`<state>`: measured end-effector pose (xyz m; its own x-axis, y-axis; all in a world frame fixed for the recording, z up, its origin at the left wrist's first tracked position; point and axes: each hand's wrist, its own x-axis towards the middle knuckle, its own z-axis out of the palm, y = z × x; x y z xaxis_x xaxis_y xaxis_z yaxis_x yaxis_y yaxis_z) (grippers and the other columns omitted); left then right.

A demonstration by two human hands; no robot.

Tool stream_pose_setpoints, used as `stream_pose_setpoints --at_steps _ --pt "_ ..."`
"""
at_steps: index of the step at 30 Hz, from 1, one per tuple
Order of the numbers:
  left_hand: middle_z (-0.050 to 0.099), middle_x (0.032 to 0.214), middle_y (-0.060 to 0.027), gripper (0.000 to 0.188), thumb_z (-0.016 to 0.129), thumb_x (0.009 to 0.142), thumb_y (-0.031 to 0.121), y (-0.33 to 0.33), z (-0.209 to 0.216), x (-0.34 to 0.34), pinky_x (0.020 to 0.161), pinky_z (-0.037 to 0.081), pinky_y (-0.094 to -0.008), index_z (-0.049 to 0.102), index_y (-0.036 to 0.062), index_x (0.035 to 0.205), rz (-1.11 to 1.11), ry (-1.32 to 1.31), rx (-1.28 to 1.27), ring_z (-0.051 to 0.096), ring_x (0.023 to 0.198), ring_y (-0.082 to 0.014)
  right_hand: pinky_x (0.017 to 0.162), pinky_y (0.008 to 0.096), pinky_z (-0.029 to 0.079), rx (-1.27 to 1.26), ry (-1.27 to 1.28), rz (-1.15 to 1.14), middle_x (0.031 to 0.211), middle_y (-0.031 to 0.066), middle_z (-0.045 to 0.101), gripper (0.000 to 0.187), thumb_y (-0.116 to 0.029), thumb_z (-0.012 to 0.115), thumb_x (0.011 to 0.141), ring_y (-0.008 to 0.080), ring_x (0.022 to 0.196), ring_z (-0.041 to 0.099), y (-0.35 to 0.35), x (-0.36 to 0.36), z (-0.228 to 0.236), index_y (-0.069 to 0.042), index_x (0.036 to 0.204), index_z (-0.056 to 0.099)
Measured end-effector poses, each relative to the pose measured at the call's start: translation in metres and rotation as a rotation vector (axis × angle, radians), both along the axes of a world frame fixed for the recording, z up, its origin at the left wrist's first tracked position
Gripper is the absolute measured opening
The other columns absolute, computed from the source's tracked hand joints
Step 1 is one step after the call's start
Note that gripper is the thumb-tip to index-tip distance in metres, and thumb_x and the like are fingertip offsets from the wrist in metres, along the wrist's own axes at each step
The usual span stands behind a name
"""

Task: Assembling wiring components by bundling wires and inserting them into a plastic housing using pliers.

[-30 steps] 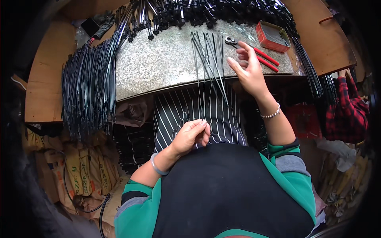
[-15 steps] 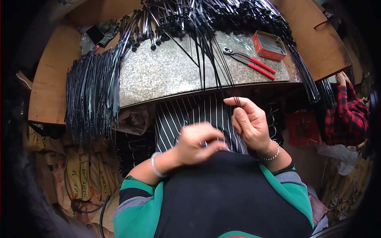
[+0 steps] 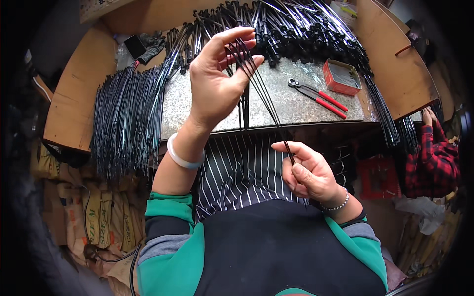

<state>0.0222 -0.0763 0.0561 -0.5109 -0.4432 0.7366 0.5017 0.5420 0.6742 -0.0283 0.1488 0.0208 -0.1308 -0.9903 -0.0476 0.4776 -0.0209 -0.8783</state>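
Note:
Several thin black strands [image 3: 266, 103] run slantwise from the table's middle down toward my lap. My left hand [image 3: 217, 79] is raised over the table, its fingers curled among the upper part of these strands, which pass across the fingers beside the thumb. My right hand [image 3: 313, 172], lower and nearer my body, pinches the lower part of the bunch between thumb and fingers. A few more strands hang over the table edge behind my left wrist. Where their upper ends lie is hidden by my left hand.
A heap of black rods with knobbed ends [image 3: 281, 34] covers the table's back. Dense black strands [image 3: 128, 118] hang over its left edge. Red-handled pliers [image 3: 321, 98] and a red box [image 3: 342, 78] lie at right. Another person's plaid sleeve [image 3: 427, 155] shows far right.
My left hand has moved from near my lap up and forward to the strands over the table. My right hand has shifted slightly lower, still pinching strands. The view has tilted a little.

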Motion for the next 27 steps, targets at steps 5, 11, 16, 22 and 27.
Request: stream_pose_setpoints --at_steps 5,11,16,22,27 --pt "0.052 0.115 -0.0134 0.063 0.066 0.074 -0.005 0.010 -0.010 -0.009 0.081 0.052 -0.0293 0.034 0.0036 0.128 0.027 0.011 -0.048 0.061 0.095 -0.0205 0.037 0.0166 0.025 -0.130 0.227 -0.196 0.060 -0.0002 0.041 0.041 -0.014 0.044 0.093 0.0023 0.043 0.030 -0.008 -0.003 0.004 0.007 0.127 0.036" --pt "0.037 0.124 -0.0199 0.081 0.072 0.075 0.025 0.005 -0.046 -0.009 0.092 0.044 -0.0405 0.020 0.0092 0.136 0.351 0.305 -0.666 0.045 0.116 -0.0288 0.035 0.0150 0.022 -0.216 0.128 -0.450 0.058 -0.0009 0.037 0.042 -0.007 0.037 0.093 0.0017 0.041 0.026 -0.005 -0.012 0.019 0.006 0.133 0.029" --pt "0.040 0.120 -0.0147 0.055 0.058 0.084 0.036 -0.088 -0.067 0.036 0.092 0.038 -0.0370 0.037 0.0028 0.122 0.904 -0.202 -0.703 0.040 0.111 -0.0247 0.031 0.0144 0.021 -0.154 0.004 -0.359 0.056 -0.0010 0.033 0.044 -0.007 0.034 0.094 0.0017 0.038 0.023 -0.013 -0.024 0.015 0.004 0.135 0.024" --pt "0.054 0.104 -0.0196 0.037 0.066 0.075 0.022 -0.183 -0.117 0.107 0.085 0.044 -0.0427 0.055 0.0013 0.103 1.192 -1.223 -0.539 0.049 0.103 -0.0353 0.032 0.0136 0.022 -0.160 0.049 -0.404 0.058 -0.0015 0.034 0.043 -0.008 0.033 0.094 0.0009 0.039 0.023 -0.027 -0.025 0.015 0.003 0.135 0.026" --pt "0.060 0.089 -0.0199 0.021 0.052 0.085 0.020 -0.189 -0.092 0.106 0.073 0.048 -0.0464 0.055 -0.0003 0.090 1.179 -1.055 -0.406 0.059 0.084 -0.0376 0.032 0.0137 0.022 -0.168 0.126 -0.489 0.058 -0.0017 0.034 0.043 -0.008 0.033 0.094 0.0009 0.039 0.023 -0.031 -0.034 0.011 0.004 0.135 0.025"
